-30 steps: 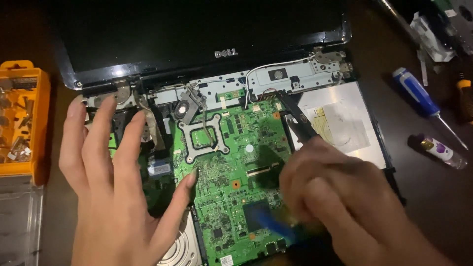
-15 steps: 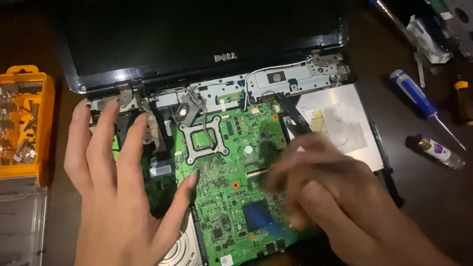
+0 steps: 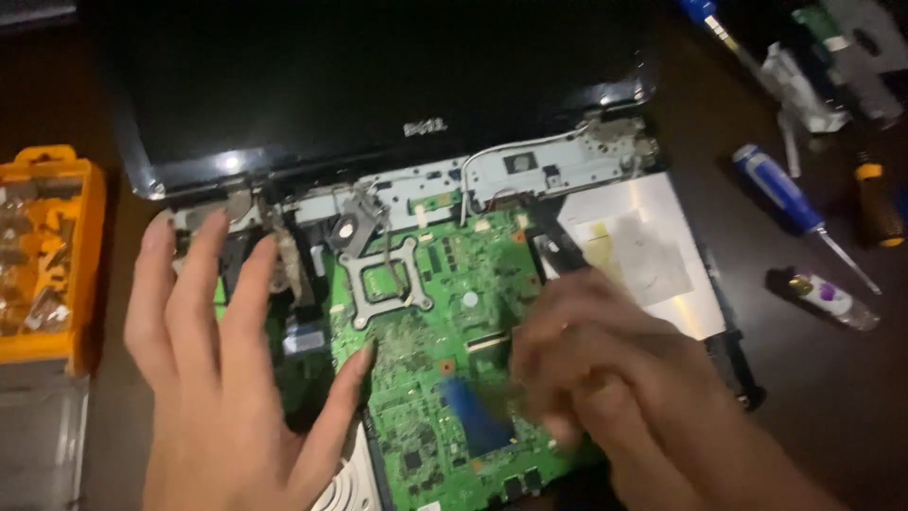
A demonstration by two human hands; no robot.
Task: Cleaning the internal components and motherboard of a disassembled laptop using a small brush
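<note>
- Your left hand (image 3: 213,378) lies open, fingers spread, flat on the opened laptop (image 3: 397,123) beside the green board (image 3: 454,322).
- Your right hand (image 3: 605,369) is blurred over the board; its grip cannot be told.
- A blue screwdriver (image 3: 790,203) lies on the tabletop (image 3: 832,397).

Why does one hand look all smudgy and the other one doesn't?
Head view: the right hand over the green circuit board is smeared by motion blur; the spread left hand looks sharper. Dim light darkens the laptop's black screen, with small glare spots along its edge.
</note>
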